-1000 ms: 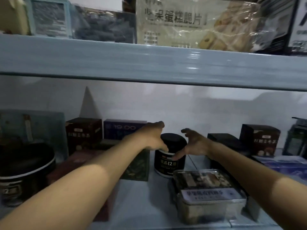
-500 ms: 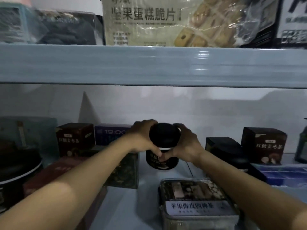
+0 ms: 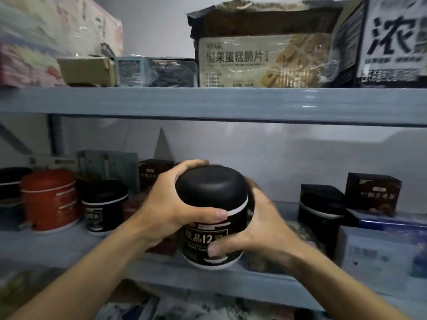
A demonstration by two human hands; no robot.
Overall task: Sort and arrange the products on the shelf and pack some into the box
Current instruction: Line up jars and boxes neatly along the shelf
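A black round jar (image 3: pixel 211 199) with a domed black lid, a white band and gold lettering is lifted off the middle shelf, held in front of it. My left hand (image 3: pixel 172 210) grips its left side, thumb across the white band. My right hand (image 3: pixel 261 224) grips its right side, thumb low on the label. The jar tilts slightly toward me. No packing box is in view.
On the middle shelf (image 3: pixel 57 244) stand a red tin (image 3: pixel 49 199), a matching black jar (image 3: pixel 105 205) and dark boxes (image 3: pixel 372 194). Another black jar (image 3: pixel 320 213) stands right. The upper shelf (image 3: pixel 208 102) carries a biscuit carton (image 3: pixel 265 60) and other boxes.
Both hands closed round the black jar at the back of the shelf, then lifted it and drew it toward me. The camera has pulled back and shifted left.
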